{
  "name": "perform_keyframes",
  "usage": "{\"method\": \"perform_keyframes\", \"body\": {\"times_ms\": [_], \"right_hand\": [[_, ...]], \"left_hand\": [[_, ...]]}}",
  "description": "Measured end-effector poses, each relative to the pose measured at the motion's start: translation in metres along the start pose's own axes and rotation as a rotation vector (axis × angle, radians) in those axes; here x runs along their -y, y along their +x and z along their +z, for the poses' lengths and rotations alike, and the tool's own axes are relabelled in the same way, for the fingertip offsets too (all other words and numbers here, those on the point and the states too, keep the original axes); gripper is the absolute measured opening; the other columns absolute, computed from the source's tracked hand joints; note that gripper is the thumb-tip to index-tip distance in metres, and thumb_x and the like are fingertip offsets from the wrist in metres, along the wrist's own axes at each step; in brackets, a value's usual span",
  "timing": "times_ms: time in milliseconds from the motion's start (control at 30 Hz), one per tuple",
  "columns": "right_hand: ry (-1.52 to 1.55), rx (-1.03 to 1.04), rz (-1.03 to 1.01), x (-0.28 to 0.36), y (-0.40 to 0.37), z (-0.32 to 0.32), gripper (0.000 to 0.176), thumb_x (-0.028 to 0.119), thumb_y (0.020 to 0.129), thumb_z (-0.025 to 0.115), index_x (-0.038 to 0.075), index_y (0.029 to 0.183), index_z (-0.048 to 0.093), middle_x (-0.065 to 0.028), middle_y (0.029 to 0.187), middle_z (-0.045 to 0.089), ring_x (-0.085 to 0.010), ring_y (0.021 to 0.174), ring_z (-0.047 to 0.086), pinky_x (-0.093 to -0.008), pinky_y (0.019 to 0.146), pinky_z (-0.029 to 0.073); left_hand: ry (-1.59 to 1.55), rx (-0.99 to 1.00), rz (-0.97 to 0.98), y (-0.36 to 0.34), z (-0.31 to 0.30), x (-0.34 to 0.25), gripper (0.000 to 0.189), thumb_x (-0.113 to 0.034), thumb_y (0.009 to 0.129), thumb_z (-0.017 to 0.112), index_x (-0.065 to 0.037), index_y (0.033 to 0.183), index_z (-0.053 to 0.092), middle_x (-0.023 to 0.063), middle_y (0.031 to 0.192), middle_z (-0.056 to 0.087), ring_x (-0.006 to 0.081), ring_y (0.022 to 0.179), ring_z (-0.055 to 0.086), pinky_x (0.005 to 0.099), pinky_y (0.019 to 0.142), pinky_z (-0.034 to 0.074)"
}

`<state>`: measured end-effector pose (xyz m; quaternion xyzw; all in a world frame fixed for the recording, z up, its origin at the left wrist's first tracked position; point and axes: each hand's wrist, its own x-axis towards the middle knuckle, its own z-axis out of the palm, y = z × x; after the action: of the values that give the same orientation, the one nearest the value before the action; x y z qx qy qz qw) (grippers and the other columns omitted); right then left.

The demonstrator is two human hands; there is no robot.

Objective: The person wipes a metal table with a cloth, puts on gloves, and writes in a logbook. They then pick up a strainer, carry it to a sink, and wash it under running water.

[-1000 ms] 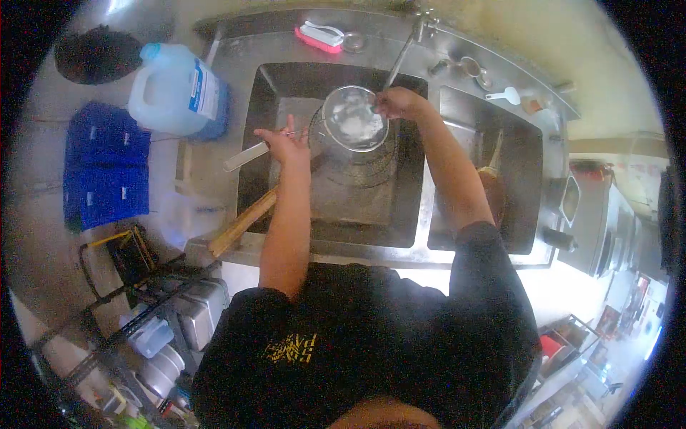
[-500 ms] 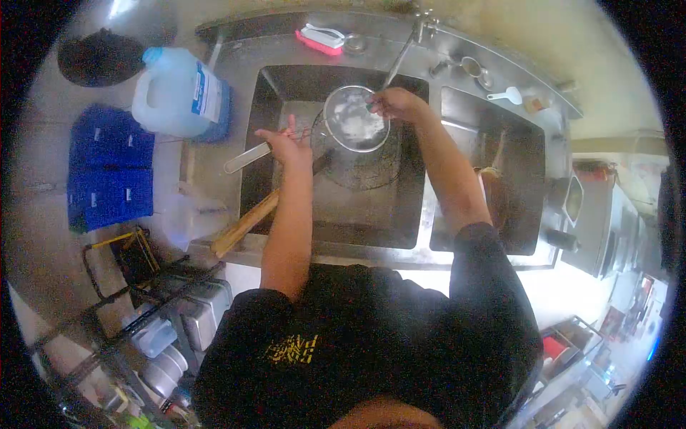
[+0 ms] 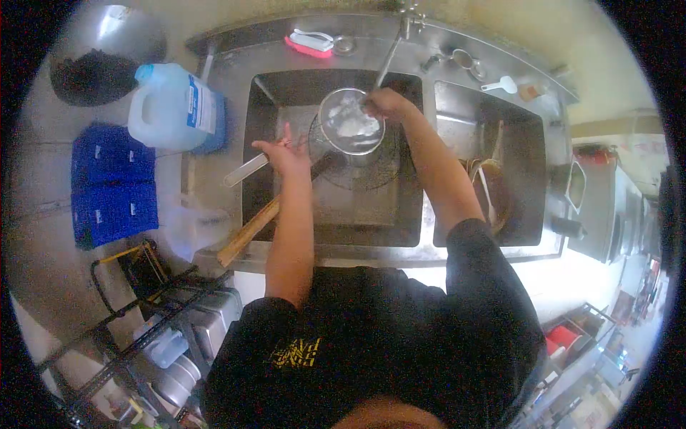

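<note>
A round fine-mesh strainer (image 3: 350,120) with white foam in it is held over the left sink basin (image 3: 343,222). My left hand (image 3: 284,154) is closed on the strainer near the inner end of its handle (image 3: 246,170), with a finger or two stretched out. My right hand (image 3: 382,104) is closed at the strainer's right rim, and what its fingers hold is too small to make out. Beneath the strainer lies a larger wire-mesh skimmer (image 3: 371,171), whose wooden handle (image 3: 250,230) rests across the basin's front left edge and passes under my left forearm.
A blue-liquid jug (image 3: 171,107) stands left of the sink, near blue crates (image 3: 114,186). A pink and white brush (image 3: 311,43) and a white scoop (image 3: 500,85) lie on the back ledge. The faucet (image 3: 409,25) reaches over the left basin. The right basin (image 3: 457,114) holds a brown pan (image 3: 504,196).
My right hand has shifted slightly at the strainer's rim, and the foam inside has spread and thinned in places. The whole view has shifted a little.
</note>
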<state>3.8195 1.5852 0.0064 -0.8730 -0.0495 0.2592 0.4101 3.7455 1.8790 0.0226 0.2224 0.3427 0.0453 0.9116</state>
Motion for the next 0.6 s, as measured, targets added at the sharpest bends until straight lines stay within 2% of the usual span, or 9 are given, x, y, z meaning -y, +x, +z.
{"method": "perform_keyframes", "body": {"times_ms": [67,133,200,267,333,433,533,600], "right_hand": [[0.046,0.015,0.043,-0.008,0.002,0.003,0.021,0.019,0.083,0.067,0.006,0.100,0.067,-0.0059,0.079,0.068,-0.0177,0.075,0.067,-0.0308,0.062,0.051],[-0.763,0.029,-0.180,-0.028,0.012,0.001,0.022,0.018,0.083,0.068,0.007,0.102,0.068,-0.0056,0.080,0.068,-0.0174,0.075,0.067,-0.0297,0.063,0.052],[-0.035,-0.011,0.230,-0.056,0.019,0.007,0.023,0.016,0.082,0.067,0.008,0.104,0.068,-0.0054,0.080,0.068,-0.0170,0.074,0.067,-0.0300,0.063,0.052],[0.303,-0.035,0.347,-0.044,0.013,0.005,0.024,0.015,0.082,0.067,0.008,0.105,0.068,-0.0055,0.080,0.068,-0.0165,0.073,0.067,-0.0300,0.063,0.052],[0.256,-0.053,0.201,-0.025,-0.004,0.006,0.024,0.015,0.082,0.066,0.007,0.105,0.068,-0.0060,0.080,0.068,-0.0159,0.073,0.066,-0.0297,0.064,0.052],[-0.906,0.053,-0.163,-0.053,0.015,0.006,0.023,0.015,0.084,0.065,0.005,0.104,0.068,-0.0069,0.082,0.068,-0.0148,0.073,0.064,-0.0277,0.063,0.051],[-0.280,-0.021,-0.153,0.000,-0.014,-0.003,0.022,0.019,0.086,0.065,0.003,0.101,0.067,-0.0071,0.081,0.067,-0.0152,0.071,0.063,-0.0253,0.061,0.049],[0.372,-0.010,0.123,0.011,-0.017,0.001,0.022,0.020,0.086,0.064,0.002,0.100,0.066,-0.0081,0.080,0.066,-0.0164,0.072,0.063,-0.0260,0.061,0.049]], "left_hand": [[0.027,-0.027,0.034,-0.007,0.005,0.003,0.061,-0.069,0.091,0.033,-0.009,0.100,0.034,0.0071,0.108,0.044,0.0229,0.121,0.054,0.0649,0.103,0.029],[0.051,-0.047,0.062,-0.015,0.012,0.003,0.060,-0.069,0.091,0.033,-0.010,0.099,0.034,0.0079,0.110,0.044,0.0236,0.122,0.054,0.0648,0.102,0.029],[0.058,-0.064,0.089,-0.024,0.022,0.001,0.061,-0.070,0.091,0.033,-0.010,0.103,0.034,0.0091,0.114,0.045,0.0238,0.123,0.054,0.0643,0.100,0.031],[0.070,-0.025,0.100,-0.019,0.019,0.000,0.062,-0.070,0.091,0.032,-0.009,0.104,0.034,0.0099,0.118,0.044,0.0250,0.123,0.053,0.0614,0.097,0.035],[0.105,-0.012,0.111,-0.025,0.017,0.003,0.062,-0.070,0.091,0.032,-0.009,0.104,0.034,0.0108,0.119,0.046,0.0263,0.123,0.053,0.0582,0.094,0.038],[0.159,-0.021,0.157,-0.045,0.036,0.003,0.061,-0.071,0.091,0.032,-0.011,0.100,0.033,0.0112,0.111,0.052,0.0284,0.121,0.054,0.0539,0.090,0.041],[0.149,-0.054,0.182,-0.045,0.037,0.002,0.059,-0.071,0.091,0.032,-0.012,0.094,0.033,0.0091,0.099,0.057,0.0301,0.119,0.055,0.0527,0.089,0.042],[0.130,-0.042,0.150,-0.043,0.037,0.003,0.058,-0.071,0.091,0.033,-0.013,0.091,0.035,0.0071,0.091,0.058,0.0304,0.118,0.056,0.0544,0.090,0.040]]}}
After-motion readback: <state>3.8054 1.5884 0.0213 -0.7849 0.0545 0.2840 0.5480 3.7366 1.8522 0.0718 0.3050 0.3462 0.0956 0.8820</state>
